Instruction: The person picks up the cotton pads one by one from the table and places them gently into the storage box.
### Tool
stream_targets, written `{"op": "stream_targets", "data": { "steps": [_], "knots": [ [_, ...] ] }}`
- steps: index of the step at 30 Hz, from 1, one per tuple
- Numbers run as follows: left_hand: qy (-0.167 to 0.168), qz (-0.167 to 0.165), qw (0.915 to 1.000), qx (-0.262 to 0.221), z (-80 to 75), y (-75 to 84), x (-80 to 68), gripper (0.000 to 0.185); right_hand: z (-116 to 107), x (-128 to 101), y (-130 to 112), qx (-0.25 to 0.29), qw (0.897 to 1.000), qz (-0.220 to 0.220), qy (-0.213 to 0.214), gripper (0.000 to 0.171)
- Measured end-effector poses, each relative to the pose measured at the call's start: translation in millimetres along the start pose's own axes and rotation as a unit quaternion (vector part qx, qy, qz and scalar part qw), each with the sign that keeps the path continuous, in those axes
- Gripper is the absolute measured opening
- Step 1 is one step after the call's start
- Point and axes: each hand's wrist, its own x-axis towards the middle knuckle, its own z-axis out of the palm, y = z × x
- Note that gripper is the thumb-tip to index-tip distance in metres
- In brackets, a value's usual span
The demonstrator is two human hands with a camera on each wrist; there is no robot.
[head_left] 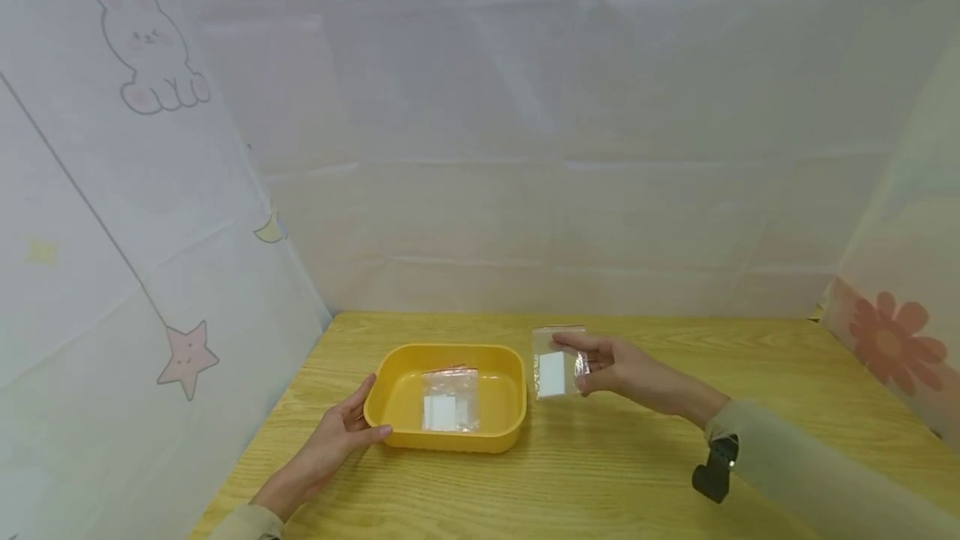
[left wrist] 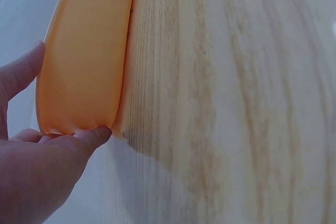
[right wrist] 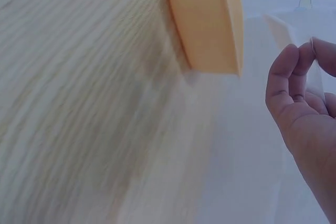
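Observation:
A yellow tray (head_left: 390, 386) sits on the wooden table (head_left: 615, 473); a clear zip bag with a white pad (head_left: 448, 400) lies inside it. My left hand (head_left: 347, 427) rests against the tray's left corner, thumb and fingers straight along its wall (left wrist: 84, 72). My right hand (head_left: 607, 367) is raised just right of the tray and pinches a second clear zip bag (head_left: 555, 363) with a white pad and a red seal, held upright. In the right wrist view the fingers (right wrist: 294, 77) curl round that bag's edge (right wrist: 281, 32), with the tray (right wrist: 210, 19) beyond.
White cloth walls close in the table on the back and both sides: a rabbit and star print (head_left: 187, 357) at the left, a flower print (head_left: 892, 340) at the right. Bare wood lies in front of the tray and to the right.

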Motion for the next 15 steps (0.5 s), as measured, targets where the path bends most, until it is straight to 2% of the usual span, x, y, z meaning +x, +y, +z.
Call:
{"op": "stream_targets", "data": {
  "steps": [4,10,15],
  "knots": [
    [-0.001,-0.001,1.0000,0.000,-0.7,0.1,-0.1,0.095,7.8,20.4,-8.1,0.002,1.000,-0.006,-0.015,0.080],
    [0.005,-0.002,1.0000,0.006,-0.5,1.0,0.3,0.094,24.0,54.5,-17.6,0.007,0.999,0.010,-0.035,0.084],
    [0.007,-0.001,1.0000,0.005,0.0,1.1,0.0,0.094,42.3,80.8,-15.7,0.023,0.998,0.019,-0.062,0.084]
  ]
}}
